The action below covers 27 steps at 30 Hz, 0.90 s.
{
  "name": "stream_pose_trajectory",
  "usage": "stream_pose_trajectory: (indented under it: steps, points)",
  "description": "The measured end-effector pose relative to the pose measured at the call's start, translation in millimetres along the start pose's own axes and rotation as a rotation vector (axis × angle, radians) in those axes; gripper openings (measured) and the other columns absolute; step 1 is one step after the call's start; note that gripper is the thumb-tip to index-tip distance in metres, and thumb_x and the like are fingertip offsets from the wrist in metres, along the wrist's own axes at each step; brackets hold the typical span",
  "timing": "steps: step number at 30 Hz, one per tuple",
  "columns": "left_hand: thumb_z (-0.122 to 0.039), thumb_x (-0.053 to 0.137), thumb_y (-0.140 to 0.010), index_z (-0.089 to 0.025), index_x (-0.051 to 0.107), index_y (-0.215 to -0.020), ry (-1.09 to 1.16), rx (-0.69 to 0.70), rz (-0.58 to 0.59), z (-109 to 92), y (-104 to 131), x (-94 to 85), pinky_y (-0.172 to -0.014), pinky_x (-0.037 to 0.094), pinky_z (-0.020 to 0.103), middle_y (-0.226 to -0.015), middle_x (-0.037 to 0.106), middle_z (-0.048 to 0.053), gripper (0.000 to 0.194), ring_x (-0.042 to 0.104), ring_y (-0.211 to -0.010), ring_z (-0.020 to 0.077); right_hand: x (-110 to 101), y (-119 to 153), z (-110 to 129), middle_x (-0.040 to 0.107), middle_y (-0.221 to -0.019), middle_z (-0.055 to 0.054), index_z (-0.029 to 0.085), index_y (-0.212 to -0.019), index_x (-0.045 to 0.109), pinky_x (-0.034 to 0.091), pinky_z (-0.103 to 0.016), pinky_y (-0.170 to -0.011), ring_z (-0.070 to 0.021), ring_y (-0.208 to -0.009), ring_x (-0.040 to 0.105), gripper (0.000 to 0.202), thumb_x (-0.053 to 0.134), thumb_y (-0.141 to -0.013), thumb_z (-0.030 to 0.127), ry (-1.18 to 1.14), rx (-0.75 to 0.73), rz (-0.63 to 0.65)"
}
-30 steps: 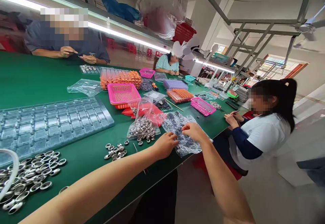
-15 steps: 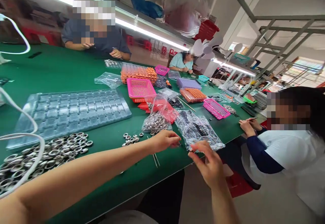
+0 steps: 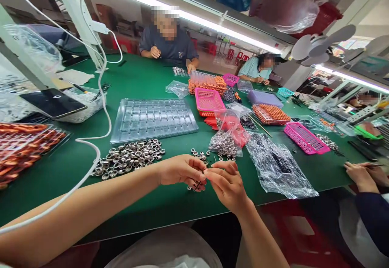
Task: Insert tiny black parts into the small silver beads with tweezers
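We found the left hand [image 3: 180, 171] curled around black parts [image 3: 197, 185], its fingers touching the right hand [image 3: 230, 183], whose grip we could not tell. A slackened curl risked spilling parts beneath the fingers.

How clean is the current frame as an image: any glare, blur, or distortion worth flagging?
In the head view, the tube light glares white; wide-angle stretch enlarges the left forearm; faces are pixelated; small dark parts at the left hand are too fine to make out; the clear tray shows pale reflections.
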State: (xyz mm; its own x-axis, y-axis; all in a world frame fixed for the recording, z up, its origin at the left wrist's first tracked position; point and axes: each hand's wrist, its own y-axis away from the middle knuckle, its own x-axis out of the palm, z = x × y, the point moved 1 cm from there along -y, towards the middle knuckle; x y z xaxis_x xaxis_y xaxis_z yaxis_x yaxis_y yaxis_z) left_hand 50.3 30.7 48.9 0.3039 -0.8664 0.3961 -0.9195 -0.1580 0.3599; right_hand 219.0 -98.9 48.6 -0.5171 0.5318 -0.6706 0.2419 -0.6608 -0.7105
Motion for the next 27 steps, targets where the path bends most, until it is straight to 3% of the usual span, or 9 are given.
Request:
stream_pose_trajectory:
  steps: [2, 4, 8, 11, 17, 27]
  points:
    - [-0.036, 0.094, -0.06, -0.016, 0.068, -0.09, 0.01, 0.029, -0.087, 6.5, 5.6, -4.5, -0.077, 0.057, 0.031, -0.078, 0.073, 0.0, 0.044, 0.072, -0.074, 0.0166, 4.6, -5.0, 1.9, 0.08, -0.109, 0.0, 0.036, -0.131, 0.062, 0.049, -0.037, -0.094, -0.0186, -0.108, 0.071, 0.049, 0.062, -0.092, 0.006, -0.029, 0.042, -0.005]
    - [-0.036, 0.092, -0.061, -0.016, 0.067, -0.094, 0.01, 0.055, -0.165, 13.1, 9.1, -5.3, -0.073, 0.056, 0.029, -0.075, 0.071, -0.002, 0.046, 0.07, -0.069, 0.0144, 5.8, -4.3, 2.8, 0.077, -0.116, -0.003, 0.034, -0.128, 0.064, 0.051, -0.04, -0.098, -0.0209, -0.111, 0.07, 0.043, 0.061, -0.093, 0.01, -0.091, 0.185, -0.048]
    - [-0.035, 0.089, -0.061, -0.016, 0.065, -0.095, -0.018, 0.093, -0.242, 21.8, 9.1, 1.6, -0.066, 0.053, 0.026, -0.07, 0.07, -0.004, 0.046, 0.066, -0.063, 0.0125, 9.7, 9.1, 4.4, 0.076, -0.108, -0.006, 0.027, -0.109, 0.071, 0.057, -0.034, -0.08, -0.0206, -0.092, 0.071, 0.017, 0.064, -0.094, 0.032, -0.335, 0.778, -0.113]
    - [-0.034, 0.085, -0.063, -0.016, 0.065, -0.092, -0.052, 0.116, -0.242, 24.7, 6.1, 9.0, -0.064, 0.051, 0.025, -0.069, 0.069, -0.004, 0.04, 0.064, -0.062, 0.012, 18.2, 17.7, 9.1, 0.074, -0.091, -0.005, 0.023, -0.101, 0.072, 0.055, -0.03, -0.07, -0.0187, -0.08, 0.068, 0.027, 0.068, -0.09, 0.047, -0.558, 1.041, -0.071]
    - [-0.033, 0.081, -0.065, -0.017, 0.064, -0.09, -0.101, 0.112, -0.217, 32.5, 4.3, 17.5, -0.064, 0.051, 0.026, -0.071, 0.068, -0.004, 0.034, 0.063, -0.066, 0.0139, 28.5, 21.9, 8.3, 0.066, -0.076, -0.001, 0.021, -0.092, 0.07, 0.047, -0.027, -0.063, -0.014, -0.067, 0.057, 0.03, 0.072, -0.085, 0.05, -0.706, 1.183, -0.148]
    - [-0.038, 0.08, -0.066, -0.015, 0.066, -0.091, -0.051, 0.086, -0.221, 40.0, 6.4, 16.5, -0.063, 0.051, 0.027, -0.072, 0.067, -0.004, 0.037, 0.064, -0.065, 0.0142, 35.9, 22.0, 9.4, 0.057, -0.065, 0.003, 0.02, -0.078, 0.064, 0.036, -0.023, -0.056, -0.0098, -0.06, 0.047, 0.03, 0.074, -0.084, 0.047, -0.92, 1.229, -0.141]
